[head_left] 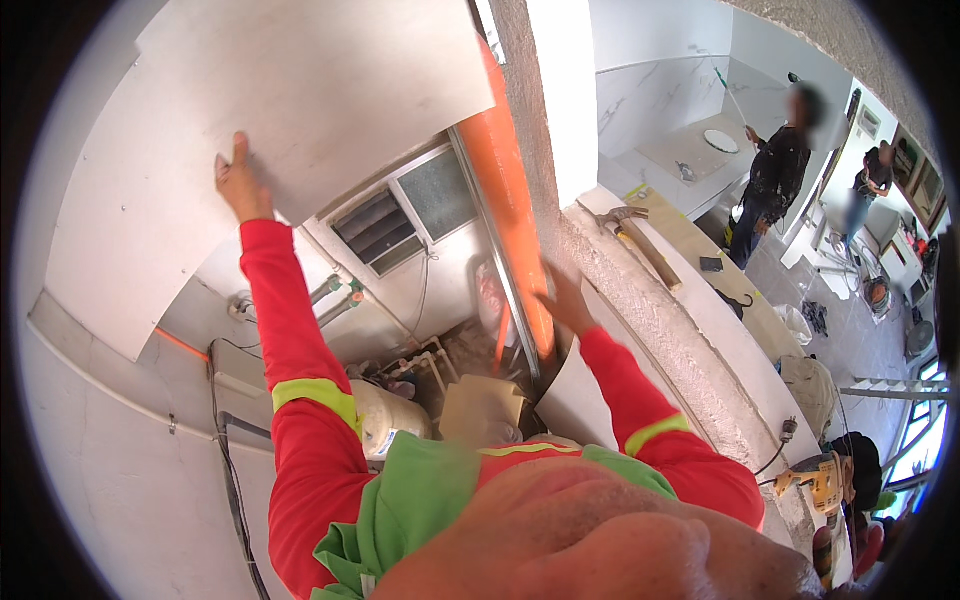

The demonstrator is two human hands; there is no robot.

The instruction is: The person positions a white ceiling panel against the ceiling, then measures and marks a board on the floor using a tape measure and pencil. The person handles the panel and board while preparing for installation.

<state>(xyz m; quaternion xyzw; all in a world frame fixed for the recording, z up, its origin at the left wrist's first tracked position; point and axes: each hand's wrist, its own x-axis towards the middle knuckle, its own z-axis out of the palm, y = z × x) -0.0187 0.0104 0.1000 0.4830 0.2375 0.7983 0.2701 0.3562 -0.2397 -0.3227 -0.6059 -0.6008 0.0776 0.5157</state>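
Note:
A large white panel stands above and in front of me, its lower edge over a small louvred window. My left hand lies against the panel, its visible fingers stretched out and apart. A long orange pipe runs up beside a metal profile. At the pipe's lower right edge is my right hand, thumb and fingers spread, apparently touching the pipe; some fingertips are hard to make out.
A hammer lies on the rough ledge to my right, with a yellow power drill further down. Below are a cream tank, a cardboard box and pipework. Two people stand in the room at right.

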